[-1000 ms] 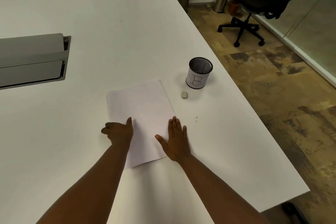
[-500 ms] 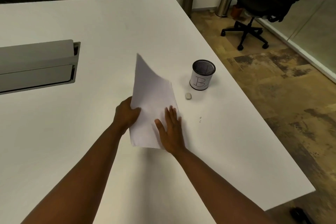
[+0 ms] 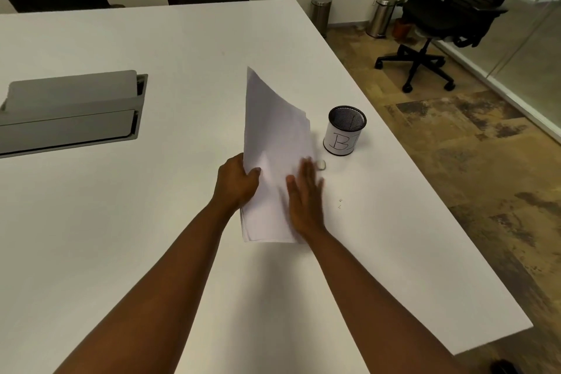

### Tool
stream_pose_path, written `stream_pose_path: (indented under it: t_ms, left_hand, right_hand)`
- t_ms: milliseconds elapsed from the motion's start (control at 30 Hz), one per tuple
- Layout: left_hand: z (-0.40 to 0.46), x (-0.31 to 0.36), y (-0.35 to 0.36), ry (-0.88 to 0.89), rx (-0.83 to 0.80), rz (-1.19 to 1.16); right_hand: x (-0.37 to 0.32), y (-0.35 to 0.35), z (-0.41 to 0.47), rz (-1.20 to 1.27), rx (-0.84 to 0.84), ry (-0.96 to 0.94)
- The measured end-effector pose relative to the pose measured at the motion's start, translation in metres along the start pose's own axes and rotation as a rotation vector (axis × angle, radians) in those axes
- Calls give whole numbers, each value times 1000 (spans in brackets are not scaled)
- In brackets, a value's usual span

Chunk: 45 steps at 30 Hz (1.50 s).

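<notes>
Left hand (image 3: 238, 184) gripped the sheets (image 3: 273, 143) at their left edge, thumb on top, fingers curled behind. Right hand (image 3: 303, 200) was open and flat, fingers straight, against the sheets' right side; slightly blurred. Sheets were tilted up over the desk (image 3: 151, 222), far corner high, just left of cup (image 3: 344, 130) and eraser (image 3: 321, 164).

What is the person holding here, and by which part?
A stack of paper, tilted up off the table. The left hand grips its left edge, thumb on the front; the right hand lies flat against its lower right part, blurred.
</notes>
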<state>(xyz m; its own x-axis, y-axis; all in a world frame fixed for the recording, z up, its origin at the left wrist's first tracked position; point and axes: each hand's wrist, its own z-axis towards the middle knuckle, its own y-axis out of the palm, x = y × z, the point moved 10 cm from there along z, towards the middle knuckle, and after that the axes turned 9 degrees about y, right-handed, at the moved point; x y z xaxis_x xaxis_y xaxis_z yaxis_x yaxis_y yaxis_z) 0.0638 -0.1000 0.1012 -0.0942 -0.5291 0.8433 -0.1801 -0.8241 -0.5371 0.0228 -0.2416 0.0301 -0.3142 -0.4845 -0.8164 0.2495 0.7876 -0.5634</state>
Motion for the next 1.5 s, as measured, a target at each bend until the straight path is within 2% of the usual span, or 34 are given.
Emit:
stream_pose_path:
  t_ms: [67,133,167,300,367,467,633,700,767,833,900,967,1100,1133,1233,1367,1433,1500]
  left_hand:
    - [-1,-2,5,-14,-14,-45]
    - [-4,-6,10,-32,-43,-98]
    - [-5,-10,12,-52,-58,-129]
    - [-8,-35,8,-127,-70,-204]
    - [-11,-57,-1,-156,-47,-189]
    - [-23,-100,-5,-267,-27,-183]
    - [-44,-159,-10,-396,45,-119]
    - [-47,-168,-10,-405,45,-89]
    - [-46,-172,-9,-403,41,-48]
    - [-46,-173,-7,-399,49,-28]
    - [-46,-172,-6,-380,81,-15]
    - [-48,-171,-9,-372,138,28]
    - [-51,-172,-17,-376,219,157]
    - [-50,-172,-17,-369,216,194]
    - [-50,-172,-16,-365,198,280]
    - [-50,-169,-7,-352,117,447]
    - [-49,-170,-5,-353,92,470]
    - [-48,-170,-5,-350,74,488]
  right_hand:
    - [-50,11,-9,55,-103,-231]
    - [-63,20,-8,47,-171,-284]
    - [-54,22,0,27,-185,-233]
    - [30,21,34,-199,-205,199]
    - [46,18,33,-293,-154,195]
    - [45,18,18,-288,-81,105]
    - [73,45,8,-557,-253,59]
    - [86,38,13,-647,-196,67]
    - [96,21,14,-688,-38,141]
    - [108,2,7,-618,134,305]
    - [109,-4,-5,-527,229,418]
    - [96,8,-6,-528,226,330]
    - [86,31,8,-687,107,107]
    - [90,28,13,-697,82,111]
    - [101,-2,15,-689,215,178]
    - [125,-19,-4,-611,245,479]
    - [115,-13,-8,-600,272,408]
    - [99,4,-3,-657,214,195]
